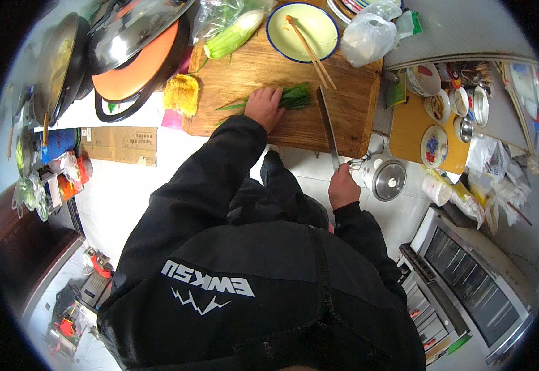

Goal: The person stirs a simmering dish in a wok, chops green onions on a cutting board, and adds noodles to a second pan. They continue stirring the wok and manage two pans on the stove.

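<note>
Under my left hand (264, 105) lies a small bunch of green stalks, perhaps scallions or chives (298, 96), pressed on the wooden cutting board (232, 81). Its thicker end pokes out to the right of the fingers, and thin leaf tips show on the left. My right hand (344, 188) grips the handle of a long-bladed kitchen knife (327, 123) beyond the board's front edge. The blade reaches over the board, its tip close to the chopsticks (313, 55) and a little right of the greens, not touching them. The fingers hide part of the bunch.
The chopsticks rest in a pale enamel bowl (283, 32) at the back. Left of it lies a pale green gourd-like vegetable (234, 37). A yellow cloth (181, 95) and a lidded pan (153, 65) sit to the left, a plastic bag (369, 39) and a pot (387, 181) to the right.
</note>
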Demonstrator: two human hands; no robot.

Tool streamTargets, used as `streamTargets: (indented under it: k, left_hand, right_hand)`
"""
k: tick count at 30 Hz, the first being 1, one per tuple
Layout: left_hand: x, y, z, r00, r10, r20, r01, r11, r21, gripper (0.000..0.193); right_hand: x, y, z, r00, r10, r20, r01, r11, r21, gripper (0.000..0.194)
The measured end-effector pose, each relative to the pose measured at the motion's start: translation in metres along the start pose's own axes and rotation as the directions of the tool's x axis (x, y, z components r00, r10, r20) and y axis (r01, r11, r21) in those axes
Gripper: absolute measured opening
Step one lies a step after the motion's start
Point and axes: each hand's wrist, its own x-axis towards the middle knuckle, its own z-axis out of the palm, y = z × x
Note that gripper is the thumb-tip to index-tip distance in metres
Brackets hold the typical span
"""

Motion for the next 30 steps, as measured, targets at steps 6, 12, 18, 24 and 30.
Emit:
streamTargets:
  k: [6,12,18,24,30]
  left_hand:
    - [-0.011,-0.008,-0.011,1.000,-0.014,-0.001,0.014,1.000,-0.017,0.061]
    - [-0.016,-0.013,-0.012,0.998,-0.064,0.009,0.064,0.998,-0.020,0.067]
    - [-0.017,-0.018,-0.013,0.989,-0.007,-0.146,-0.024,0.978,-0.207,0.055]
    - [-0.018,-0.030,-0.006,0.981,0.159,-0.116,-0.177,0.969,-0.175,0.028]
    - [-0.018,-0.033,0.004,0.976,0.158,-0.148,-0.184,0.966,-0.181,0.020]
  right_hand:
    - [0.022,-0.031,0.002,0.987,-0.153,-0.044,0.150,0.987,-0.058,0.014]
    - [0.026,-0.047,-0.028,0.970,-0.218,-0.107,0.218,0.976,-0.013,0.015]
    - [0.038,-0.066,-0.044,0.974,-0.216,0.072,0.211,0.975,0.078,0.019]
    - [0.054,-0.070,-0.039,0.960,-0.173,0.221,0.176,0.984,0.005,0.020]
    - [0.063,-0.072,-0.010,0.972,-0.168,0.166,0.173,0.985,-0.017,0.022]
